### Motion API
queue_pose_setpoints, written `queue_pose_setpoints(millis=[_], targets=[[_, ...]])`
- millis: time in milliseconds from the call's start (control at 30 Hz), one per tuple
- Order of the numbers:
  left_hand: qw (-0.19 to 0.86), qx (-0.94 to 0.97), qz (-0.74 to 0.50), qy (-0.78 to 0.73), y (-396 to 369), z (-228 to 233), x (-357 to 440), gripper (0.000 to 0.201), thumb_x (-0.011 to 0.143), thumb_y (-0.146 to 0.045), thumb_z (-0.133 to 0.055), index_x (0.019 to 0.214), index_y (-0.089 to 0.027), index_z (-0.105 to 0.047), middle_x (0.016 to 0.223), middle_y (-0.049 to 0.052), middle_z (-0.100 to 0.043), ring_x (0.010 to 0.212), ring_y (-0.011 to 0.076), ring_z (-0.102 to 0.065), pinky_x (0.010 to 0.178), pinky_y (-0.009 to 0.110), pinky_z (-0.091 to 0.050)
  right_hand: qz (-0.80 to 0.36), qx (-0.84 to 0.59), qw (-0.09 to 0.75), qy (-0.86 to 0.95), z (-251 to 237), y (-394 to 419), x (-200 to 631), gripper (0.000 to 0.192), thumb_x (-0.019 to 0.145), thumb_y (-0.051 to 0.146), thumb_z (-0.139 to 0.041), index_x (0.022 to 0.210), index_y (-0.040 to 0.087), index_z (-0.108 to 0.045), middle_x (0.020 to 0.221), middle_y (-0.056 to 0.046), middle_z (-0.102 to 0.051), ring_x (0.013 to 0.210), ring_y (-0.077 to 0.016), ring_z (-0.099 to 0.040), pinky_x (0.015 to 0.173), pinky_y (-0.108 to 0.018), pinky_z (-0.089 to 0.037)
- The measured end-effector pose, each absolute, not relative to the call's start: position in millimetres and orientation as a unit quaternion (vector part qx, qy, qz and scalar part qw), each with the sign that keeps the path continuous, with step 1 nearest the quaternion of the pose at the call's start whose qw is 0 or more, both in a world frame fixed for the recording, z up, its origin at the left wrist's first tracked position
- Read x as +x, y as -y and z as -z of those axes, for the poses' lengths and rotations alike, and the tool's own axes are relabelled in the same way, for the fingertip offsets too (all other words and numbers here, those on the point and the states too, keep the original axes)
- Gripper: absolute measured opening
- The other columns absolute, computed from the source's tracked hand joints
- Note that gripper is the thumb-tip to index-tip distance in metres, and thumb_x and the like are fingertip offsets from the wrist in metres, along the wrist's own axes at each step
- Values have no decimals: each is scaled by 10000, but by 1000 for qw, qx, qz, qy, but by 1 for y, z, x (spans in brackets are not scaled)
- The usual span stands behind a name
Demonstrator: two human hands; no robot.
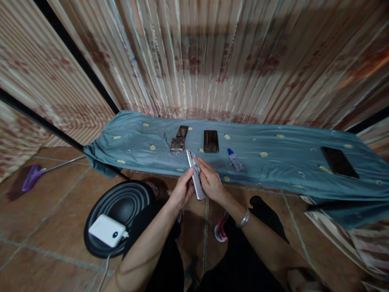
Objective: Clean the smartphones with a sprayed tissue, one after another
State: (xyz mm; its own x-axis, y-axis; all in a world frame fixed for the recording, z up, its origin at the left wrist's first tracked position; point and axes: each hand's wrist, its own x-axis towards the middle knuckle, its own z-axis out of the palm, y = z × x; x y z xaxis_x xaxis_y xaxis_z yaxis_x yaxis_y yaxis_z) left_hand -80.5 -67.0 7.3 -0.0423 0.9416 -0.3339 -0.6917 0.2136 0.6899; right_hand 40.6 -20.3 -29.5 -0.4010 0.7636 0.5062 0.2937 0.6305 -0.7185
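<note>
From the head camera we see our left hand [181, 190] and right hand [210, 182] meeting just in front of the near edge of a low table draped in a blue-grey cloth [273, 162]. Both hands are closed around a pale phone [195, 175], which stands tilted on its edge between them, its top end pointing toward the cloth; the left fingers press on its side and the right fingers wrap it from the other side. A silver bracelet [244, 219] sits on our right wrist. On the cloth, just beyond the hands, lie a dark phone [210, 141], a smaller dark phone [182, 131] and a small clear bottle with a blue cap [235, 159]; another dark phone [339, 162] lies well apart to the right. On the tiled floor to our left a white power bank [107, 230] rests on a round black speaker [121, 207].
</note>
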Motion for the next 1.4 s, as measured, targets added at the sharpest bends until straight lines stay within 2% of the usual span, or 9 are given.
queue_pose_setpoints(millis=[167,367,500,667,867,1100,1267,1400], targets=[[686,165,-594,-387,69,-8,-76,337,654,-401,-842,829,-131,-744,890,87,-778,1105,289,-678,977,357,-522,-255,-343,434,793,24,17,44,590,933,120,-345,1506,227,-431,1543,-49,-466,1452,-195,-401,1234,-454,-320],[713,167,-553,-396,74,-6,-73,446,583,-487,-870,815,-127,-747,768,90,-764,982,319,-717,874,397,-572,-251,-359,435,786,20,11,49,605,928,112,-350,1516,239,-412,1545,-39,-464,1454,-198,-397,1239,-471,-307],[715,172,-550,-397,74,-5,-75,433,637,-480,-841,875,-130,-750,801,93,-769,953,311,-725,852,396,-578,-250,-355,436,788,18,13,49,596,936,121,-347,1517,239,-412,1545,-39,-466,1456,-199,-395,1238,-469,-312],[696,144,-579,-399,71,-9,-78,326,743,-404,-770,938,-144,-747,893,83,-780,1011,287,-716,915,379,-560,-239,-333,431,804,17,17,46,584,946,128,-339,1512,245,-423,1544,-42,-465,1450,-200,-403,1229,-463,-329],[690,101,-581,-419,68,-17,-82,252,846,-361,-662,930,-137,-741,836,73,-774,994,253,-720,937,353,-552,-228,-312,429,816,17,21,43,570,950,138,-343,1504,233,-438,1536,-61,-476,1438,-212,-419,1220,-476,-341],[695,109,-567,-429,72,-15,-76,196,877,-328,-642,924,-162,-734,747,31,-755,753,186,-726,826,322,-587,-231,-342,426,805,18,14,49,566,948,147,-336,1497,230,-446,1540,-48,-470,1451,-193,-398,1233,-445,-324],[714,116,-544,-426,76,-15,-72,215,889,-321,-634,970,-146,-728,822,68,-772,835,217,-742,851,366,-598,-247,-354,431,792,20,8,52,574,935,124,-329,1494,180,-448,1523,-80,-490,1445,-199,-412,1235,-444,-317],[711,117,-548,-424,75,-16,-74,233,922,-297,-583,1031,-141,-719,845,69,-776,872,213,-741,868,372,-599,-269,-356,428,786,22,7,50,605,918,107,-347,1509,214,-425,1542,-47,-468,1448,-184,-407,1241,-437,-303]])
